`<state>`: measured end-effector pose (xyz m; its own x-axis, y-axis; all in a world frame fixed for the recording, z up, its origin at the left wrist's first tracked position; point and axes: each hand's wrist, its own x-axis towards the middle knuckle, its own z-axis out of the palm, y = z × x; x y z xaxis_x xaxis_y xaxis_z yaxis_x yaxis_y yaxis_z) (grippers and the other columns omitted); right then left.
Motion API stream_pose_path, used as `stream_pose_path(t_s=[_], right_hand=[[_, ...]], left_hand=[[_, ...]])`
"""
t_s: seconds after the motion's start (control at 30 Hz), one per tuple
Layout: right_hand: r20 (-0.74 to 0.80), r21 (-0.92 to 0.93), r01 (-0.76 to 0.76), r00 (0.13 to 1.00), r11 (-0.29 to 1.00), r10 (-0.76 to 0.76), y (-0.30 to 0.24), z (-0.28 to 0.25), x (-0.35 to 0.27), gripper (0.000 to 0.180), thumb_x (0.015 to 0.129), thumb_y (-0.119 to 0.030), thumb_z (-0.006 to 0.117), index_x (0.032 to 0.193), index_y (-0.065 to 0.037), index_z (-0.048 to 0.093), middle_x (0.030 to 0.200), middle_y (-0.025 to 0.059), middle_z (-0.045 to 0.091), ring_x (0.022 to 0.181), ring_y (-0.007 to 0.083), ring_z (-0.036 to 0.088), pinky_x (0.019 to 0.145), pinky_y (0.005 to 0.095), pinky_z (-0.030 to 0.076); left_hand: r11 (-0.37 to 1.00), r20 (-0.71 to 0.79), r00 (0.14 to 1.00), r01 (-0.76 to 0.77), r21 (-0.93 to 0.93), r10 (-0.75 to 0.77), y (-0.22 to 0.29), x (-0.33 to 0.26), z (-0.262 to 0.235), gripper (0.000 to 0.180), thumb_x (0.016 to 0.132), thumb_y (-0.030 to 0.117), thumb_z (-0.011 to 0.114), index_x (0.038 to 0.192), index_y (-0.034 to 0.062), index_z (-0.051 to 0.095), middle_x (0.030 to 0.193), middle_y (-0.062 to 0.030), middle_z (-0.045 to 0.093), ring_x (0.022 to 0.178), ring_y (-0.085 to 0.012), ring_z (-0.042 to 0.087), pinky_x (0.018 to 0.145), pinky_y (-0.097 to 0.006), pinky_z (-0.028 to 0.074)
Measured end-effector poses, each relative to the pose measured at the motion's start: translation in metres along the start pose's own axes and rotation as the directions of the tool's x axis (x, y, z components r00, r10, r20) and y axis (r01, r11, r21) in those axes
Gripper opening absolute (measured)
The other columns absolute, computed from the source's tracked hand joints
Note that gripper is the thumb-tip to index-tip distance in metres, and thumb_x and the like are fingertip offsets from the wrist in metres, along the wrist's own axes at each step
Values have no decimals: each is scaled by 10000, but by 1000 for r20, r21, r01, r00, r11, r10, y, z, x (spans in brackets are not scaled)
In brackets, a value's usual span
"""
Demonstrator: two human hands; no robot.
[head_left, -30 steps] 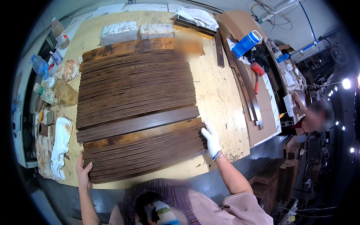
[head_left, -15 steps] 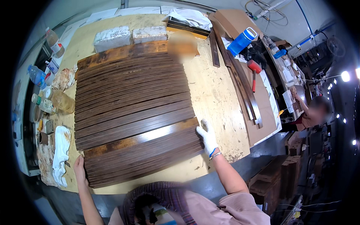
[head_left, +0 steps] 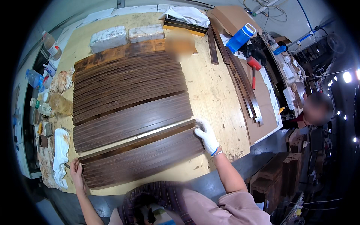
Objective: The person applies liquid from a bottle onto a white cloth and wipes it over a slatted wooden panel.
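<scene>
Both hands lie flat on the nearest wood strips (head_left: 142,159), left hand (head_left: 77,169) and gloved right hand (head_left: 206,137) at opposite ends.

Dark brown, apparently streaked wooden strips (head_left: 131,123)

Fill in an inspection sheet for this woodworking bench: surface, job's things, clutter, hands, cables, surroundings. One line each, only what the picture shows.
Surface: pale board table, stained and scuffed.
Job's things: dark wood strips laid side by side; a near bundle set apart by a gap.
Clutter: two white blocks, bottles, white rag, blue jug, red mallet, curved strips at the right.
Hands: left hand, bare, on the bundle's left end; right hand, in a white glove, on its right end.
Cables: several beyond the far right corner.
Surroundings: another person at the right; lamps behind.
</scene>
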<state>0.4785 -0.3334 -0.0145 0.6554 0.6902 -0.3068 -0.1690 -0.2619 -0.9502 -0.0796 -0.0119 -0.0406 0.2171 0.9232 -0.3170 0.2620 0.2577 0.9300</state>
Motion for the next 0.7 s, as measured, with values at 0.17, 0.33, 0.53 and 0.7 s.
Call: stream_pose_path(t_s=[0.17, 0.33, 0.53, 0.7], right_hand=[[-44, 10, 116, 992, 993, -115, 11, 9, -25, 581, 923, -154, 657, 1439, -26, 423, 1445, 93, 455, 1394, 203, 379, 1183, 374, 262], [-151, 110, 166, 977, 980, -149, 6, 24, -9, 417, 956, -151, 607, 1333, 9, 527, 1337, 109, 565, 1270, 194, 501, 1105, 327, 350], [-340, 98, 280, 911, 955, -232, 1, 34, 18, 326, 997, -170, 550, 1252, 31, 582, 1252, 128, 618, 1167, 214, 589, 1013, 320, 447], [-474, 156, 291, 861, 944, -187, 12, 32, 5, 312, 982, -158, 546, 1219, 37, 598, 1151, 105, 644, 1097, 202, 603, 975, 323, 461]], left_hand=[[982, 60, 982, -180, 48, 177, -14, -27, 5, 595, 977, 124, 568, 1503, -40, 340, 1559, -144, 371, 1413, -243, 381, 1173, -354, 268], [979, -65, 982, -184, -89, 179, -10, -29, 21, 519, 1017, 173, 524, 1473, -41, 399, 1509, -128, 446, 1376, -214, 425, 1158, -347, 302], [912, -247, 953, -250, -325, 173, -17, 22, 28, 413, 1055, 265, 484, 1306, -56, 551, 1354, -167, 575, 1251, -211, 540, 1069, -339, 401], [966, -215, 942, -255, 33, 256, -31, 13, 28, 423, 1051, 237, 494, 1311, -91, 554, 1312, -153, 597, 1192, -199, 553, 1046, -324, 404]])
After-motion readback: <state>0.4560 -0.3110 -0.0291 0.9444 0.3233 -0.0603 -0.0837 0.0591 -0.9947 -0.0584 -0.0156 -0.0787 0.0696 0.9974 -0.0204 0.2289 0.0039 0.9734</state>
